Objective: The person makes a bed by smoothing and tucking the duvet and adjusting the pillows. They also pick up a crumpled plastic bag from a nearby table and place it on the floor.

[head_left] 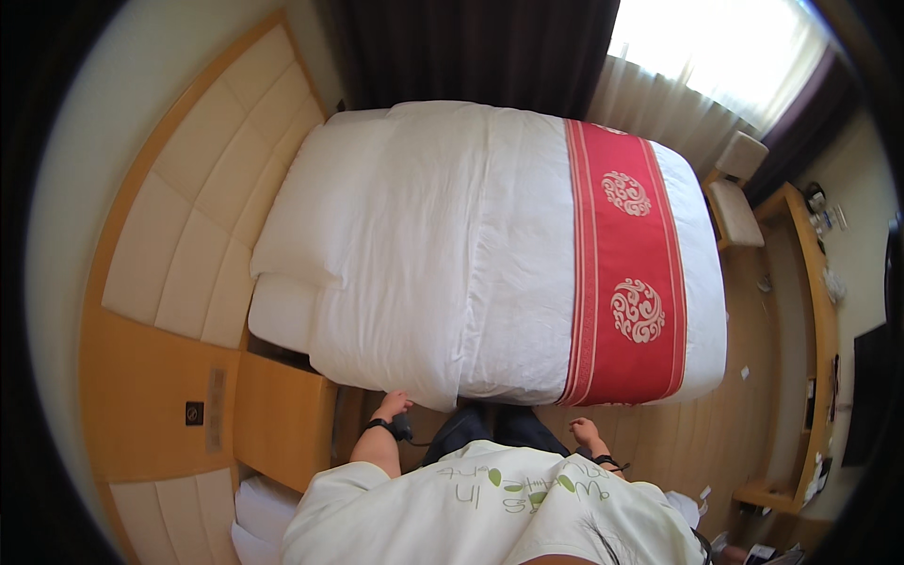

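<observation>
A bed with a white duvet (409,233) spreads out before me, its upper part folded back in a wide band. My left hand (395,404) is at the near edge of the duvet, close to the folded corner; whether its fingers grip the cloth is unclear. Low by the bedside, my right hand (585,429) has its fingers loosely curled, with no object visible in it. A red bed runner (628,247) with pale round motifs crosses the foot end. White pillows (300,226) lie at the head, partly under the duvet.
A padded headboard (205,176) runs along the left wall, with a wooden nightstand (282,409) near my left. Another bed's white bedding (261,519) shows at lower left. On the right are a chair (734,208), a wooden desk (805,282) and scraps on the floor (745,373).
</observation>
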Demonstrator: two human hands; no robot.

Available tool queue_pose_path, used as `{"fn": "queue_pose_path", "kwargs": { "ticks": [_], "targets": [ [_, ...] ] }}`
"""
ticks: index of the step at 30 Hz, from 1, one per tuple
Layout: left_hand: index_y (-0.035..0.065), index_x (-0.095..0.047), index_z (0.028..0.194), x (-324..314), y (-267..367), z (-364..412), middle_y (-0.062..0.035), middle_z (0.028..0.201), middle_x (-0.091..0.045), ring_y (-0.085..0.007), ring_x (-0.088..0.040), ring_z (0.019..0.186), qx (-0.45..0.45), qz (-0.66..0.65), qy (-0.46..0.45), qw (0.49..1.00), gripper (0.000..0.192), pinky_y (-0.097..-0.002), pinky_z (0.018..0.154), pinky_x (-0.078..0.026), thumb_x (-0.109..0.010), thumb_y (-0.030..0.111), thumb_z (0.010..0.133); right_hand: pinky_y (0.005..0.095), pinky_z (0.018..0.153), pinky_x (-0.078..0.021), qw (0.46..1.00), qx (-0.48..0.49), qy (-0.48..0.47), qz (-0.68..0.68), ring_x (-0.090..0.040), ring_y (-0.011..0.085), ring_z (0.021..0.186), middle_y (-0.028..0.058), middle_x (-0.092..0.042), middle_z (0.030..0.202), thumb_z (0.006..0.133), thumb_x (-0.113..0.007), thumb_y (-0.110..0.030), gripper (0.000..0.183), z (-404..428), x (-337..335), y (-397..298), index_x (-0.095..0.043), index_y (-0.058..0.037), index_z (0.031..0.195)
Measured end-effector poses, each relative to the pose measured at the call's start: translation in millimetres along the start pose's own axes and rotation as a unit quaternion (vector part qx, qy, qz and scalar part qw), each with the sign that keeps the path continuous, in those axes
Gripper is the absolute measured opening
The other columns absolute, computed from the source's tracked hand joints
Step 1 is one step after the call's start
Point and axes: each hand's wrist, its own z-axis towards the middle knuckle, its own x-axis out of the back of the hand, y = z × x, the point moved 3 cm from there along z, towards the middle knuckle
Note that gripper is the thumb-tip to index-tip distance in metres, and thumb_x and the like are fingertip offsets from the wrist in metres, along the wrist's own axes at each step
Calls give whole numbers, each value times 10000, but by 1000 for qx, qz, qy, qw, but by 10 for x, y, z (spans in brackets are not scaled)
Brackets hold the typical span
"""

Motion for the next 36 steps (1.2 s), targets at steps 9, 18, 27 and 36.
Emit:
{"fn": "queue_pose_path", "kwargs": {
  "ticks": [9, 18, 27, 36],
  "targets": [
    [-60, -594, 1145, 305, -541, 152, -197, 917, -713, -300, -696, 759, 59, 153, -116, 980, 300, -406, 630, -535, -510, 127, 924, 284, 638, -497, 964, -69, 125, 225, -635, 167, 751, 112, -703, 914, 888, -486, -91, 271, -622, 227, 629, -679, -21, 1065],
    [-27, -561, 1183, -1411, 984, 599, -163, 901, -703, -242, -682, 701, -23, 179, -128, 975, 347, -362, 616, -540, -413, 174, 942, 304, 551, -491, 928, -241, 104, 263, -606, 165, 637, 99, -699, 845, 933, -493, -122, 225, -1522, -75, 2562, -669, -22, 1031],
    [14, -550, 1242, -3844, 1628, 254, -168, 938, -712, -244, -675, 706, -76, 261, -146, 951, 363, -338, 616, -553, -403, 155, 942, 332, 631, -562, 806, -346, 143, 459, -678, 251, 847, 149, -665, 1104, 966, -487, -208, 352, -2446, 574, 4386, -606, 8, 1216],
    [29, -598, 1157, -4809, 1278, -247, -77, 899, -695, -207, -660, 674, 75, 299, -180, 934, 321, -363, 595, -545, -553, 243, 922, 350, 606, -479, 797, -326, 170, 479, -624, 142, 716, 35, -704, 987, 961, -463, -368, 368, -2199, 1666, 4966, -601, -159, 1231]
  ]
}}
